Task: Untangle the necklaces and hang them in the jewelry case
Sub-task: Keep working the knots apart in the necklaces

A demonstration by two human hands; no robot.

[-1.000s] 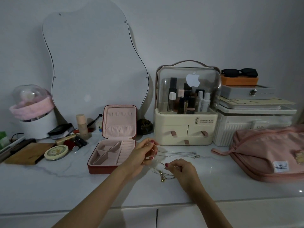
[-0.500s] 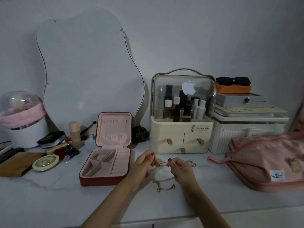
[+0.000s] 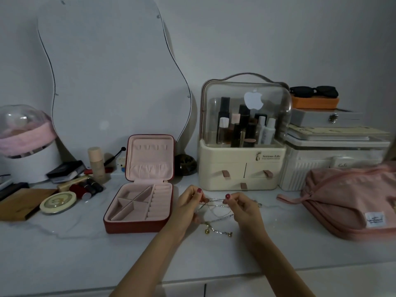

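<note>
Both grips, left hand (image 3: 188, 205) and right hand (image 3: 243, 207), pinch the tangled necklaces (image 3: 216, 209) (fingertips closed) beside the jewelry case (image 3: 139, 227).

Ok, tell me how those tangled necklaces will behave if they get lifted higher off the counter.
Likely floppy: the necklaces sag in loops between the left hand and right hand. Probably light, since fingertip pinches hold them. The small charms resting on the counter would likely dangle and swing.
</note>
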